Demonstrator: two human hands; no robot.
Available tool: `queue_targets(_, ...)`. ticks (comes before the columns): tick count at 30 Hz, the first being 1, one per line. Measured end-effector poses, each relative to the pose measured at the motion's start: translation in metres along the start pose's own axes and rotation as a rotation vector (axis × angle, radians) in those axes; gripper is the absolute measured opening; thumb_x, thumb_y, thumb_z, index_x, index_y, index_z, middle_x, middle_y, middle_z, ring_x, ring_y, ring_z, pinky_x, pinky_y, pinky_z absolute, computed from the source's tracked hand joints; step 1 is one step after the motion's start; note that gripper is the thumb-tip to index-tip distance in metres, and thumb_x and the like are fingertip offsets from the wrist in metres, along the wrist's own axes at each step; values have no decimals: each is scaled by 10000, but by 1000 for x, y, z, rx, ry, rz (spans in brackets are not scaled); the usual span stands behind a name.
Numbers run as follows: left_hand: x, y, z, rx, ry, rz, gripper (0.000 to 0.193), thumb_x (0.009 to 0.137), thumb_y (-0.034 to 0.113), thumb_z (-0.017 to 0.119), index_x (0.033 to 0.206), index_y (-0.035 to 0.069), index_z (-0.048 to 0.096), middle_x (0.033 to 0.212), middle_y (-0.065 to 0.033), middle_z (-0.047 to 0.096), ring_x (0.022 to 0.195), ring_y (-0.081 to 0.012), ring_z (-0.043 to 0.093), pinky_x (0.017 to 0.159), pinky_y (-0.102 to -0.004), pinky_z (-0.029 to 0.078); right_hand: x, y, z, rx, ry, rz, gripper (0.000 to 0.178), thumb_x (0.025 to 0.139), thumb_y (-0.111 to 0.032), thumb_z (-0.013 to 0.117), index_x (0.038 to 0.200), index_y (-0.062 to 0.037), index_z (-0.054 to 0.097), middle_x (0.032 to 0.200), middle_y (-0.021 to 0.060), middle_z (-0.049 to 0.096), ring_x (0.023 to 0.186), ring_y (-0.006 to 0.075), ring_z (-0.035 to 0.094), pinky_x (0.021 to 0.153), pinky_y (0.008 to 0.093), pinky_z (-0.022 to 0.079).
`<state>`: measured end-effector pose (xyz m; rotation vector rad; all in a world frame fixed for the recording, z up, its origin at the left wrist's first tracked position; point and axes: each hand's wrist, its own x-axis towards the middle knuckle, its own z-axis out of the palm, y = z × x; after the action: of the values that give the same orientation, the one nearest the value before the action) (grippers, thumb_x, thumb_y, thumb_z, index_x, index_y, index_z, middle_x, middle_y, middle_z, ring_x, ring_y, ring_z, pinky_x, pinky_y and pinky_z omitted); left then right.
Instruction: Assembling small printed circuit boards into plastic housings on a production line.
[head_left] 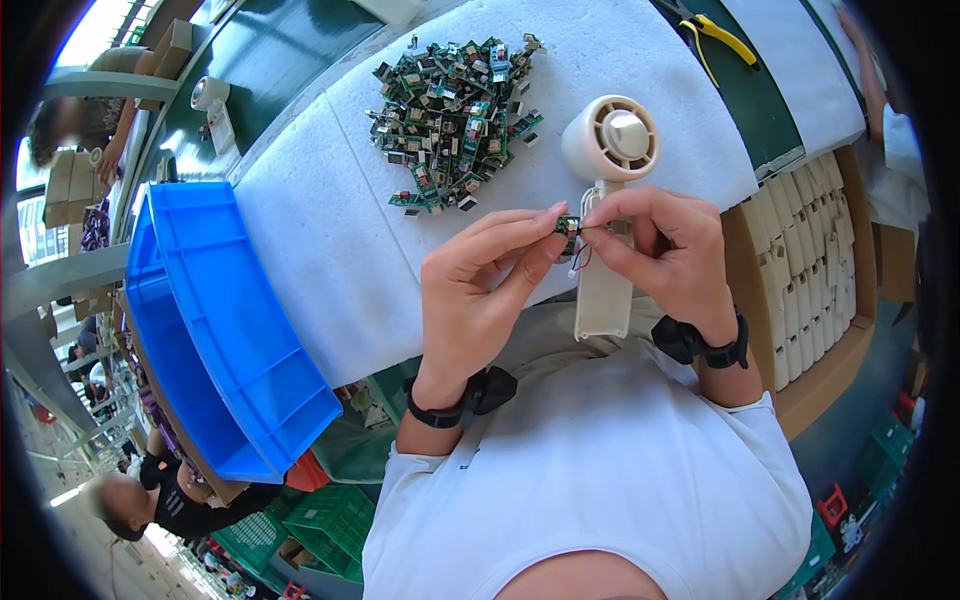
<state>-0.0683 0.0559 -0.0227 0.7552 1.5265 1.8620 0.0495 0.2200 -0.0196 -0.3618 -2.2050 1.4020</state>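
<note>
A small green circuit board [568, 229] is pinched between the thumb and fingers of my left hand [482, 275]. Close against its right edge, my right hand [665, 245] is closed in a pinch on what looks like a thin wire, mostly hidden by the fingertips. Red and black wires with a small white plug [573, 271] dangle below the board. Just behind my fingers lies a white handheld fan [626, 133], its round head pointing away from me and its open handle shell [604, 300] toward me. Pale wires run from the fan's neck toward my right fingers.
A heap of green circuit boards [455, 120] lies on the white foam sheet [330, 190]. Left stands a blue plastic bin [265, 330]; right, a cardboard box [835, 375] of white shells. Yellow-handled pliers [728, 42] and another fan [212, 105] lie farther off. Other people work at left and right.
</note>
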Motion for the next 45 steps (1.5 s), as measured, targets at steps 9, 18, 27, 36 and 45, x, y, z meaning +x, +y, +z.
queue_targets(9, 0, 4, -6, -23, -133, -76, 330, 895, -154, 635, 1185, -18, 718, 1115, -136, 688, 1001, -175, 682, 886, -291, 566, 5, 12, -16, 86, -157, -61, 206, 767, 2, 832, 940, -74, 748, 507, -53, 402, 463, 21, 356, 475, 225, 267)
queue_targets(18, 1, 0, -6, 85, -119, -25, 342, 850, -166, 678, 1139, 3, 745, 1028, -131, 688, 916, -165, 677, 810, -268, 553, 10, 10, -20, 102, -224, 25, 174, 804, -51, 824, 958, -102, 759, 511, -34, 350, 472, 52, 317, 469, 249, 274)
queue_targets(27, 2, 0, -5, 212, -120, 29, 330, 853, -179, 683, 1138, -22, 738, 1038, -138, 675, 900, -147, 657, 774, -243, 539, 13, 12, -19, 92, -233, 44, 176, 802, -53, 822, 958, -97, 754, 505, -33, 360, 467, 50, 309, 465, 253, 268)
queue_targets(36, 1, -1, 1, 54, -52, -33, 336, 906, -142, 637, 1219, -36, 696, 1118, -127, 671, 977, -160, 678, 868, -270, 566, 11, 4, -19, -81, -103, -327, 284, 729, 12, 823, 978, -94, 735, 704, -5, 616, 624, 118, 514, 544, 263, 407)
queue_targets(45, 3, -2, 3, -1, -16, -25, 337, 917, -121, 645, 1242, -41, 678, 1119, -116, 667, 1013, -160, 676, 871, -280, 572, 9, -8, -22, -301, -233, -574, 297, 751, 8, 815, 1029, -74, 746, 939, 41, 736, 779, 183, 625, 709, 260, 501)
